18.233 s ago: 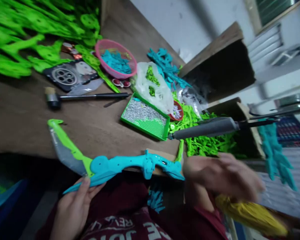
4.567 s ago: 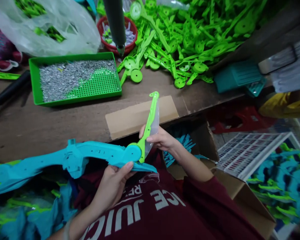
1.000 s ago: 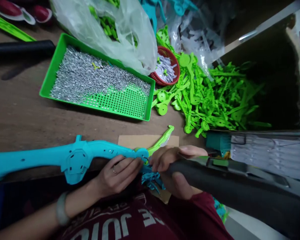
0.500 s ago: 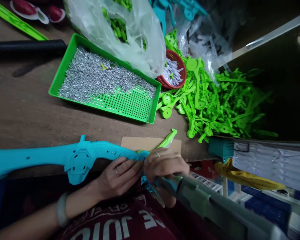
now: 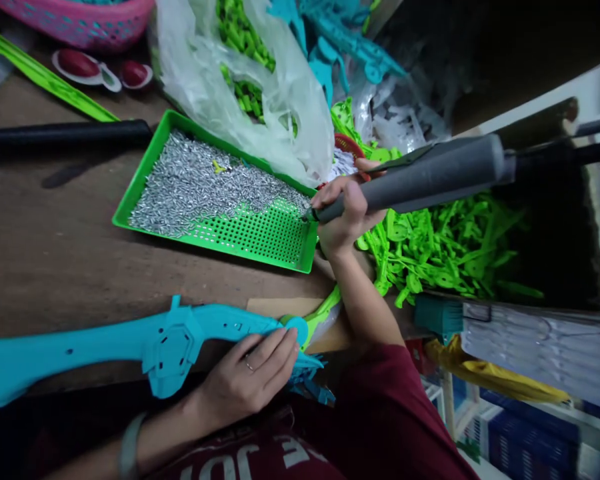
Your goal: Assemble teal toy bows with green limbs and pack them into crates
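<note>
My left hand (image 5: 247,375) grips the long turquoise toy bow (image 5: 130,340) near its right end, at the table's near edge. A green limb piece (image 5: 320,312) sticks out of that end over a cardboard patch (image 5: 275,307). My right hand (image 5: 347,210) is wrapped round the front of a grey powered screwdriver (image 5: 430,177). Its tip touches the right edge of the green perforated tray (image 5: 260,233), which holds a heap of small silver screws (image 5: 200,193).
A clear bag of green parts (image 5: 250,87) lies behind the tray. A heap of green plastic limbs (image 5: 445,247) fills the right. A small red basket (image 5: 347,148), a pink basket (image 5: 80,17), a black handle (image 5: 65,133) and turquoise parts (image 5: 340,40) lie around.
My right hand has lifted the screwdriver from the bow's end and swung it up to the screw tray. My left hand still holds the bow.
</note>
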Action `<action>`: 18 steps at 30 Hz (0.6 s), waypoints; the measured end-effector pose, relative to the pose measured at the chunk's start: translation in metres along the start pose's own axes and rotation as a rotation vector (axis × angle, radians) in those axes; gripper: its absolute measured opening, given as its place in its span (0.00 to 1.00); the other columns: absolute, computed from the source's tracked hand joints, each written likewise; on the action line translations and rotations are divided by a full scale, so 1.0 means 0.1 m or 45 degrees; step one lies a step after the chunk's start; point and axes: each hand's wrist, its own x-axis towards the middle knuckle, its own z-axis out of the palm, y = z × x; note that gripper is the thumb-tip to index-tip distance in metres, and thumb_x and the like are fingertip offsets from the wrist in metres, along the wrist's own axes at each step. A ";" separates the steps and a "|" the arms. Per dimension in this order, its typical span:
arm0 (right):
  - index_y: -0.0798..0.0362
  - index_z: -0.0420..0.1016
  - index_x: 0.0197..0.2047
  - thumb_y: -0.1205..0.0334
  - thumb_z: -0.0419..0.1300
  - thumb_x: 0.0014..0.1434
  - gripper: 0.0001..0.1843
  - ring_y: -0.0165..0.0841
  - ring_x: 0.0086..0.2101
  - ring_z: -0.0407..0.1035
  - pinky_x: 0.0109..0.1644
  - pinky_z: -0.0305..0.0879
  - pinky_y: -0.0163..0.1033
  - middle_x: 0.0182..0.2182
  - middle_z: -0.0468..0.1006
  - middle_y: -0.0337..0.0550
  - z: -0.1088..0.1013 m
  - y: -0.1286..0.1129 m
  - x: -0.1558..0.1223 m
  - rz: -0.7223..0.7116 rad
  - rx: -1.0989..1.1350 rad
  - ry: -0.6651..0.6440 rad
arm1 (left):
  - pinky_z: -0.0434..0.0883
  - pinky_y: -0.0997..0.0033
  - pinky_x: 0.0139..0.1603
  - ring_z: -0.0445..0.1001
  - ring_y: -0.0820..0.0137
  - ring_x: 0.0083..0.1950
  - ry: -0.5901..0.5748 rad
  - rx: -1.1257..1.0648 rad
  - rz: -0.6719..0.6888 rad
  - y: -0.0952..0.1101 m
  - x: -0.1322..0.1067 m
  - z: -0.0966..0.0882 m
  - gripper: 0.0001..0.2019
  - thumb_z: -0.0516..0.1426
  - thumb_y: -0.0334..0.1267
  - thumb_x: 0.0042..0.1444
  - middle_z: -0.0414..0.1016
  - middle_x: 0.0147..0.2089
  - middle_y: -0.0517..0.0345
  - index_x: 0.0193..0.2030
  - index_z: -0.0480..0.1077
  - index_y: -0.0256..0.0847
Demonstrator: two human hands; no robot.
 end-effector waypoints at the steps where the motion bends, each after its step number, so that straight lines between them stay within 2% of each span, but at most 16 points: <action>1: 0.44 0.63 0.49 0.48 0.58 0.61 0.17 0.26 0.16 0.61 0.22 0.62 0.34 0.20 0.60 0.26 0.00 0.03 -0.02 0.006 0.014 -0.008 | 0.66 0.62 0.55 0.71 0.64 0.62 0.000 0.009 0.006 -0.01 0.00 0.00 0.16 0.48 0.30 0.70 0.77 0.59 0.51 0.54 0.77 0.35; 8: 0.45 0.62 0.48 0.44 0.59 0.58 0.19 0.27 0.16 0.60 0.22 0.62 0.36 0.19 0.59 0.27 -0.04 0.04 -0.07 0.097 -0.037 0.037 | 0.67 0.65 0.55 0.71 0.66 0.61 -0.062 0.027 0.011 -0.04 0.02 -0.04 0.17 0.48 0.28 0.68 0.77 0.60 0.52 0.55 0.76 0.36; 12: 0.46 0.63 0.51 0.40 0.54 0.60 0.23 0.28 0.16 0.60 0.23 0.63 0.37 0.19 0.56 0.27 0.03 0.06 -0.01 0.177 -0.130 0.042 | 0.66 0.61 0.59 0.71 0.62 0.63 -0.080 -0.021 -0.021 -0.04 0.04 -0.02 0.17 0.48 0.27 0.68 0.75 0.62 0.48 0.56 0.75 0.34; 15: 0.44 0.65 0.52 0.49 0.55 0.61 0.18 0.29 0.16 0.61 0.22 0.63 0.37 0.19 0.58 0.29 0.01 -0.18 0.00 0.062 -0.082 0.081 | 0.67 0.56 0.60 0.71 0.57 0.65 -0.064 -0.014 -0.037 -0.03 0.07 0.01 0.15 0.50 0.28 0.68 0.74 0.62 0.46 0.55 0.75 0.32; 17: 0.41 0.67 0.50 0.51 0.54 0.61 0.14 0.29 0.17 0.61 0.21 0.64 0.36 0.19 0.58 0.30 -0.12 -0.51 -0.10 -0.005 -0.017 0.084 | 0.68 0.56 0.59 0.71 0.57 0.65 -0.052 0.005 -0.022 -0.03 0.09 0.02 0.14 0.52 0.29 0.68 0.74 0.63 0.45 0.55 0.75 0.30; 18: 0.38 0.67 0.49 0.49 0.54 0.62 0.12 0.29 0.17 0.61 0.21 0.64 0.36 0.19 0.57 0.30 -0.22 -0.72 -0.20 0.025 -0.030 0.034 | 0.68 0.57 0.59 0.71 0.56 0.65 -0.049 0.010 -0.002 -0.03 0.10 0.03 0.14 0.52 0.29 0.68 0.74 0.63 0.44 0.55 0.74 0.29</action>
